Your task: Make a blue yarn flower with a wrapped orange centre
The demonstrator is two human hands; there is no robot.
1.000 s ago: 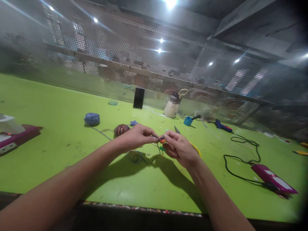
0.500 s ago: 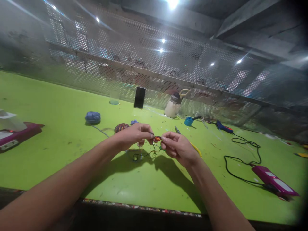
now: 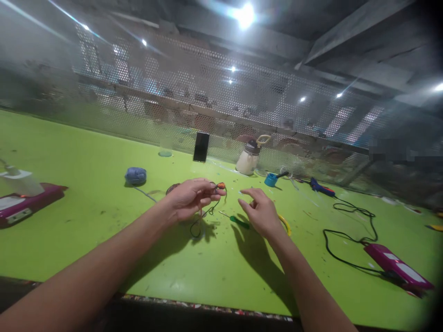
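Observation:
Between the thumb and fingers of my left hand [image 3: 192,198] is a small piece of orange and dark yarn work [image 3: 220,186]. A dark yarn strand [image 3: 195,233] hangs from it and loops on the table below. My right hand [image 3: 261,213] is apart from the piece, thumb and forefinger separated, nothing between them. Left of its wrist lies a crochet hook [image 3: 238,222] with a green handle. The yellow handle [image 3: 285,226] of a tool shows behind the right hand, the rest hidden. A multicoloured yarn ball [image 3: 171,188] is mostly covered by my left hand.
A blue-grey yarn ball [image 3: 135,175] lies left on the green table [image 3: 86,230]. Farther back stand a phone [image 3: 201,147], a spray bottle [image 3: 248,159] and a blue tape roll [image 3: 271,180]. A glue gun [image 3: 321,187] and corded purple power strip [image 3: 398,266] are right; another power strip [image 3: 32,203] is left.
My right hand has let go of the yarn piece and drawn away to the right, its fingers parting. My left hand has turned more palm-up, still holding the piece. The crochet hook is now more exposed.

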